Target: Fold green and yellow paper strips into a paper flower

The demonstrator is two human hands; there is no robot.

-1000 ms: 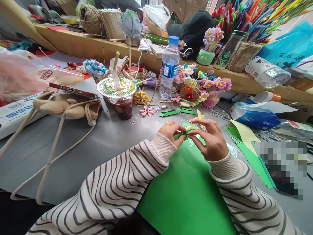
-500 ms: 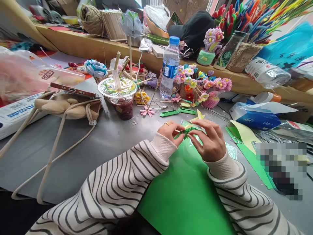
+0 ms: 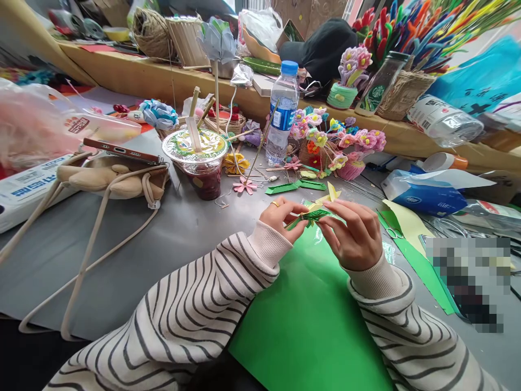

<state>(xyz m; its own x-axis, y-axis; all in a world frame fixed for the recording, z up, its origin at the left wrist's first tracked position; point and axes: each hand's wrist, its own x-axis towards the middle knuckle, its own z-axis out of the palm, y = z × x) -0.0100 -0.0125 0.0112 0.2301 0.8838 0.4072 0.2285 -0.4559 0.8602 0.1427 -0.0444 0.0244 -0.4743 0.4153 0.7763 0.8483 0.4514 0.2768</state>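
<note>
Paper piece (image 3: 315, 215) pinched by left grip (image 3: 282, 217) and right grip (image 3: 354, 231). Beyond: lidded cup (image 3: 204, 176) at ten o'clock, bottle (image 3: 282, 113) at eleven, flowers (image 3: 321, 139) at one.

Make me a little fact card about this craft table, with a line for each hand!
Left hand: pinching green folded paper
Right hand: fingers at the other end of that paper
Sleeves: pale with dark stripes
Below the hands: big green sheet
Drinks: lidded cup with dark red drink; blue-capped bottle
Flowers: pink flower lying near the cup
Tools: scissors, partly hidden, right of the hands
</note>
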